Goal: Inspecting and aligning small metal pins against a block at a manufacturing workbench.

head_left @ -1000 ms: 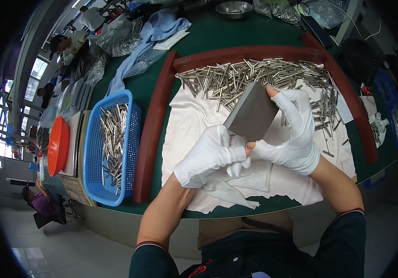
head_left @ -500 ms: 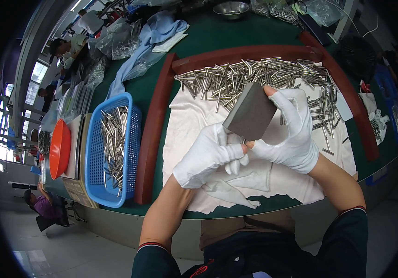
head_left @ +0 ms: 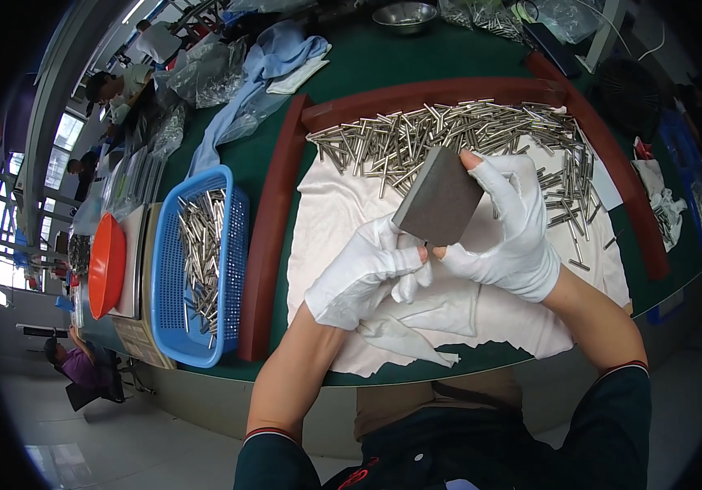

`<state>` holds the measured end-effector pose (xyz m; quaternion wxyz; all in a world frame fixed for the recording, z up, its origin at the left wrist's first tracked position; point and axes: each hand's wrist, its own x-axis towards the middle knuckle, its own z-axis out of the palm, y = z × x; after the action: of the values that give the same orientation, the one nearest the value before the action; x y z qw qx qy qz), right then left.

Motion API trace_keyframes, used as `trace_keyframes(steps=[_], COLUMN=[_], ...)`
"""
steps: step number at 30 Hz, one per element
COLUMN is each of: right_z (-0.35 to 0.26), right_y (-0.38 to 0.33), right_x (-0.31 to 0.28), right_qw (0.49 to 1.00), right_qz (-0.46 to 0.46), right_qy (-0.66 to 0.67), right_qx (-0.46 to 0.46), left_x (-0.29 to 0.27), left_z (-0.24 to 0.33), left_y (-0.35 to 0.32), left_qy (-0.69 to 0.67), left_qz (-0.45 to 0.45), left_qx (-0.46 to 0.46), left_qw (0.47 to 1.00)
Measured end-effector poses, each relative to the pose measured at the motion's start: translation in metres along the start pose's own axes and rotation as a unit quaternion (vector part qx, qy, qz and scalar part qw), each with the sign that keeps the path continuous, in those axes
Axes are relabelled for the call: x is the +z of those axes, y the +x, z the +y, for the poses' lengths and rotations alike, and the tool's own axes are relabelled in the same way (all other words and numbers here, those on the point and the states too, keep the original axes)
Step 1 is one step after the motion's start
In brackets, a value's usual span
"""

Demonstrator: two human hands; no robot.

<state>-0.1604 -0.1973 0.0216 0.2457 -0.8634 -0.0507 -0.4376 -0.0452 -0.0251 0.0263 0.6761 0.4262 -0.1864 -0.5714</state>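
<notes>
Both gloved hands are working above a white cloth point(head_left: 343, 204) on the green worktop point(head_left: 383, 61). The right hand point(head_left: 510, 233) is gripping a grey block point(head_left: 439, 198), holding it tilted over the cloth, while the left hand point(head_left: 367, 273) is pinching a small part, too hidden to identify, against the block's lower edge. Metal pins point(head_left: 449, 131) are lying piled just behind, and a blue basket point(head_left: 204, 261) is sitting at the left.

A flat, dark grey rectangular block point(head_left: 439, 198) with a matte, slightly gritty face is held tilted above the white cloth point(head_left: 343, 204), its near corner low and its far edge raised. It sits right of centre, just near of the heap of metal pins point(head_left: 416, 139).
</notes>
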Motion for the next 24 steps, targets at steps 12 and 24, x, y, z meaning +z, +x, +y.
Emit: trace_keyframes(steps=[12, 24], right_z=[0.003, 0.002], right_y=[-0.005, 0.002], right_x=[0.001, -0.009], right_qw=[1.000, 0.999], right_qz=[0.025, 0.039], right_qy=[-0.002, 0.005], right_qx=[-0.007, 0.028], left_x=[-0.001, 0.020], left_z=[0.001, -0.003], left_y=[-0.002, -0.002], left_qy=[-0.047, -0.009], left_qz=[0.002, 0.031], left_qx=[-0.012, -0.018], left_qw=[0.999, 0.999])
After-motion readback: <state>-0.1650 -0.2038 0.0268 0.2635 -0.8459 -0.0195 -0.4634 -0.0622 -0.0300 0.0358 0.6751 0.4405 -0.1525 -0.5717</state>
